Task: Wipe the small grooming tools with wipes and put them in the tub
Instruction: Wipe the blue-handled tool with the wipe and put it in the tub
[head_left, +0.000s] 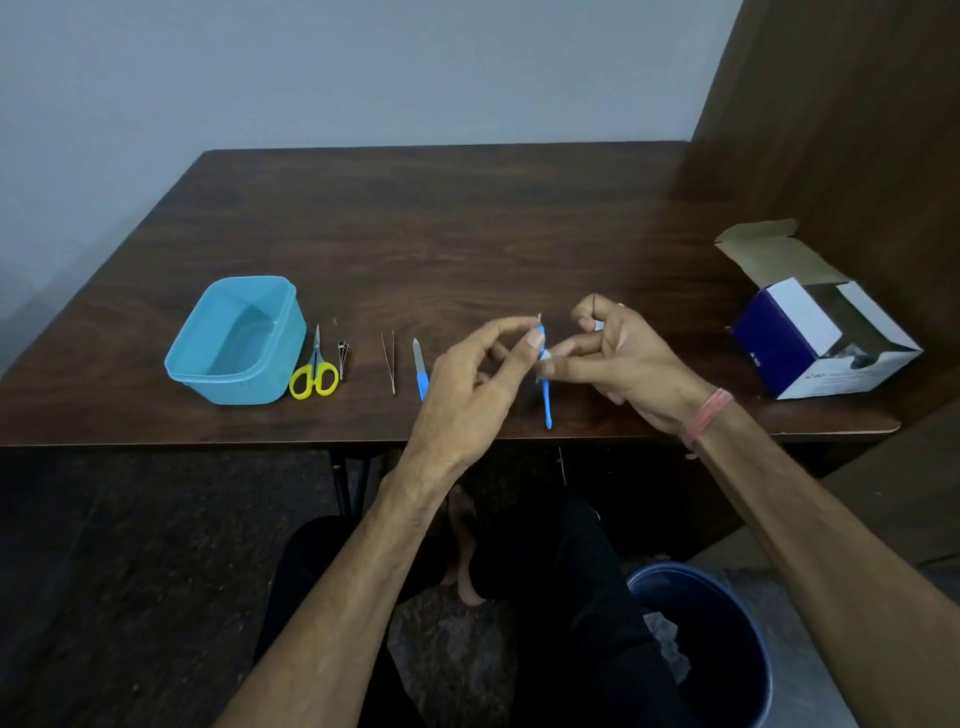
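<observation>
Above the desk's (467, 218) front edge, the left hand (467, 395) pinches the upper end of a thin blue-handled tool (546, 400) between thumb and fingers, the tool hanging upright. The right hand's (623, 353) fingers curl against the tool's middle, pinching something small and white I cannot make out. Toward the left edge stands the blue tub (236, 340), with yellow scissors (314, 371), nail clippers (343, 356), tweezers (389, 361) and a nail file (420, 371) lying in a row beside it. An open box (815, 332) sits near the right edge.
</observation>
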